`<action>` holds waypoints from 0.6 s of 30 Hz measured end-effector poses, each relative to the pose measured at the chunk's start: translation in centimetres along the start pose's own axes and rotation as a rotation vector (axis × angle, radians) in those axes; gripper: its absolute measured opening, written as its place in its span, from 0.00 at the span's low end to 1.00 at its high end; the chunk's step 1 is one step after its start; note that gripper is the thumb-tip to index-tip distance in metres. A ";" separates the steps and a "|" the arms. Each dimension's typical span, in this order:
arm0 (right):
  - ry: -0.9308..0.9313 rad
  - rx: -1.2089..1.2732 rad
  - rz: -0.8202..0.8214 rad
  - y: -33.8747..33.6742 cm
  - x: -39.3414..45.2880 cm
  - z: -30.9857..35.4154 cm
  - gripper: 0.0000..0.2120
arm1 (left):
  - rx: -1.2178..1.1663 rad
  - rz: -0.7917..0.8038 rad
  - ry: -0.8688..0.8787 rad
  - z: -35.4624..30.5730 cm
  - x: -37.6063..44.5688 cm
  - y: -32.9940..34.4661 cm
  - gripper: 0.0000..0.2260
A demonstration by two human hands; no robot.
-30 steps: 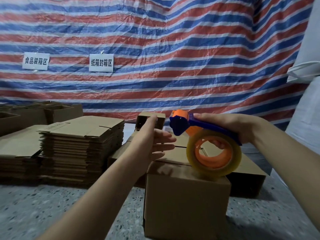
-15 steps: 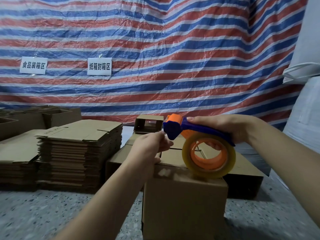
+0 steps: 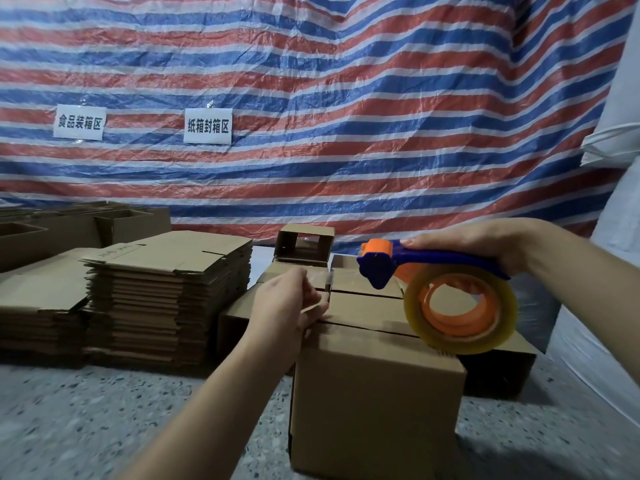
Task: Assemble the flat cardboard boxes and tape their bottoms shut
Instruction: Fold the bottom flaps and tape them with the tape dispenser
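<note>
An assembled cardboard box (image 3: 374,403) stands on the floor in front of me, its flaps folded shut on top. My right hand (image 3: 485,244) grips the blue handle of a tape dispenser (image 3: 433,268). Its orange-cored roll of clear tape (image 3: 460,310) rests on the box's top right. My left hand (image 3: 287,306) sits at the box's far left corner, fingers curled and pinching the free end of a clear tape strip (image 3: 322,285) that stretches back toward the dispenser head.
A tall stack of flat cardboard boxes (image 3: 166,292) stands at left, a lower stack (image 3: 38,306) beside it. Assembled boxes (image 3: 367,289) sit behind the near one, with open boxes (image 3: 104,223) at far left. A striped tarp hangs behind; white sacks (image 3: 616,237) stand at right.
My left hand went from open fingers near the dispenser to curled, pinching the tape end and drawing it left. The dispenser stayed on the box top.
</note>
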State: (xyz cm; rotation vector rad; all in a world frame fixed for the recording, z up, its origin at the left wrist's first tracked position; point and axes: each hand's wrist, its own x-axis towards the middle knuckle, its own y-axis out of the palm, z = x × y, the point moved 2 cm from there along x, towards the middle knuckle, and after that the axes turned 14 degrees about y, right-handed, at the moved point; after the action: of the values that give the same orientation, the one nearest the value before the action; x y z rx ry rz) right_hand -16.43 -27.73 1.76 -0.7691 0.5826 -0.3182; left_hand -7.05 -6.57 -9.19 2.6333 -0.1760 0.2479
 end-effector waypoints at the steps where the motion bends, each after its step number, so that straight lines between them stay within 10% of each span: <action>1: 0.003 -0.005 -0.002 0.1 -0.1 0.1 0.38 | 0.020 0.026 0.045 -0.1 0.0 -0.3 0.12; 6: 0.026 -0.111 -0.020 0.5 -0.3 1.1 0.36 | 0.406 0.212 0.291 -1.3 0.8 -2.5 0.17; 18: 0.080 -0.359 -0.040 1.9 0.5 4.4 0.37 | 0.467 0.252 0.122 0.5 1.5 -5.4 0.17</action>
State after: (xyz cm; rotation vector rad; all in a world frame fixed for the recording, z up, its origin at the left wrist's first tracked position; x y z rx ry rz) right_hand -13.26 -24.19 2.74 -1.1181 0.7110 -0.2855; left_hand -4.62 -2.23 -11.81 3.0407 -0.4586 0.5969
